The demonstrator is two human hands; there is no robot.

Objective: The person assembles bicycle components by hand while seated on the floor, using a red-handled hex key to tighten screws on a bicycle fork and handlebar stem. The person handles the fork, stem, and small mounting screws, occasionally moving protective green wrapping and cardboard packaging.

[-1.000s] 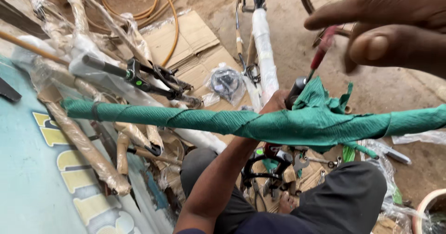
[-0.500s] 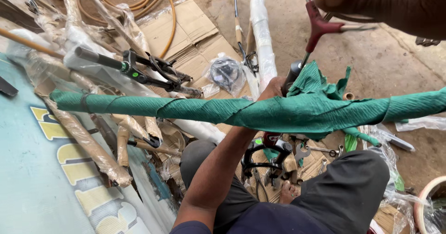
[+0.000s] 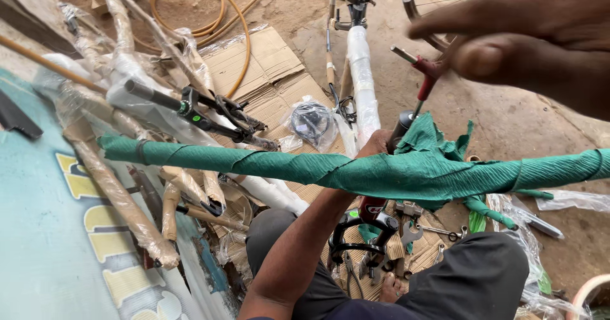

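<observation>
Green crepe-wrapped handlebar spans the view, left hand gripping its centre. Right hand, now lowered from the frame's top, pinches a red-handled hex key, tip just above the stem.

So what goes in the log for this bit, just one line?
left hand: grips green-wrapped handlebar at its middle | right hand: pinches red-handled hex key above stem | bike frame: plastic-wrapped, on cardboard

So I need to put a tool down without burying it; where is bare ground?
Bare dirt right of the white-wrapped frame tube, above the green-wrapped handlebar. Cardboard beside the orange hose is partly free. Left, wrapped parts crowd everything.
</observation>
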